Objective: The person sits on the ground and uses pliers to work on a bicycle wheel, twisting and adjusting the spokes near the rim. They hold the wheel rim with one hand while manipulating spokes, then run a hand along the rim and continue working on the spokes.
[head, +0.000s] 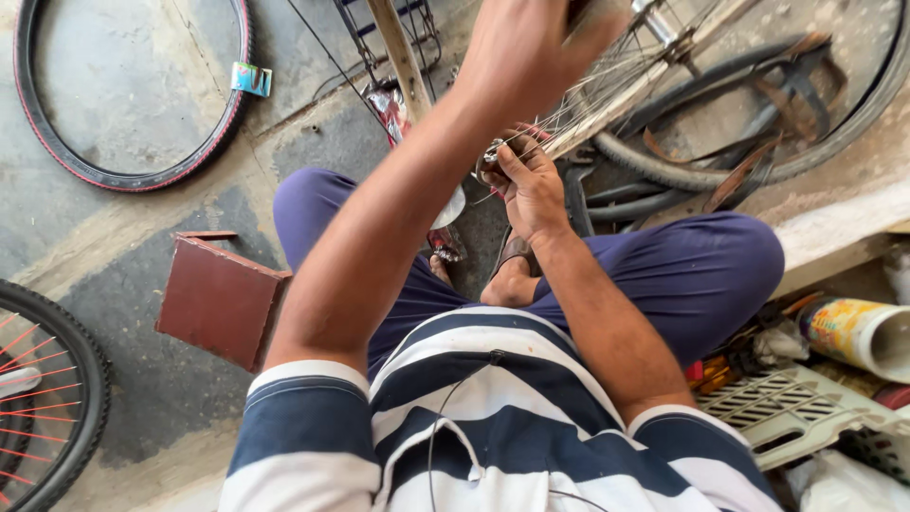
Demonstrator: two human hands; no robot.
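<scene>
At upper centre of frame, bicycle wheel [607, 95]: light, stiff rim, thin bendable spokes. Right hand [531, 185] fingers pinched on a spoke; left hand [531, 47] blurred, grip unclear. Best held by the rim.

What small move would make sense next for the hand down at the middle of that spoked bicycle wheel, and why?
Probably a slight turn of the small metal part at the hub. The right hand pinches it among the spokes, while the left hand, blurred, is up on the wheel rim, seemingly steadying it.
</scene>
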